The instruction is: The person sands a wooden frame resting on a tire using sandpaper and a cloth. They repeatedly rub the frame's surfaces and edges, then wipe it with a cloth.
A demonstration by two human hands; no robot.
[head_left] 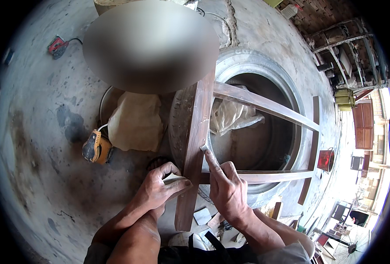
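A brown wooden frame (199, 121) lies across a large tyre (292, 83), its long thick rail running away from me and two crossbars reaching right. My left hand (165, 188) is closed around a pale folded sheet (172, 178), perhaps sandpaper, just left of the rail's near part. On the rail's right side, my right hand (228, 189) stretches its index finger along the wood, with the other fingers curled. Under that fingertip sits a small grey piece (204, 148), pressed against the rail's edge; its kind cannot be made out. My right thumb is hidden.
An orange power sander (99, 147) stands left, beside a large pale sheet (135, 121). Farther off lies a red power tool (57, 46). Inside the tyre is a crumpled plastic bag (234, 115). A red bucket (325, 159) and fan (351, 247) are right. A blurred patch covers the top.
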